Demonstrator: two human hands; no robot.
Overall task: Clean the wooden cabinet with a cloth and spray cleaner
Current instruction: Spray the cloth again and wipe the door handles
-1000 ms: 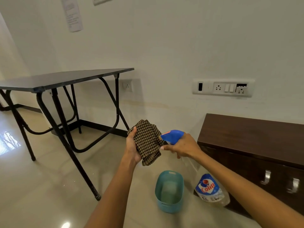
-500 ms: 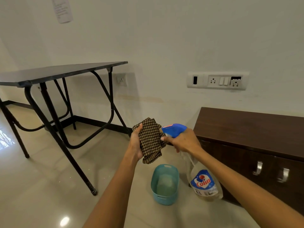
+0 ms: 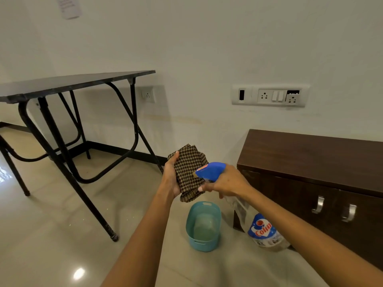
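My left hand (image 3: pixel 171 179) grips a brown checked cloth (image 3: pixel 188 168), bunched and held upright in front of me. My right hand (image 3: pixel 227 181) holds a clear spray bottle (image 3: pixel 263 230) by its blue trigger head, with the nozzle pointed at the cloth from a few centimetres away. The bottle hangs tilted below my right wrist and carries a blue and red label. The dark brown wooden cabinet (image 3: pixel 310 154) stands against the wall at the right, with two metal handles on its doors.
A teal plastic tub (image 3: pixel 189 228) sits on the tiled floor below my hands, left of the cabinet. A black folding table (image 3: pixel 72 81) stands at the left. A switch and socket panel (image 3: pixel 269 96) is on the wall above the cabinet.
The view has shifted slightly, and both hands stay together. The nozzle remains aimed at the cloth, and the bottle has swung a little lower and to the right.
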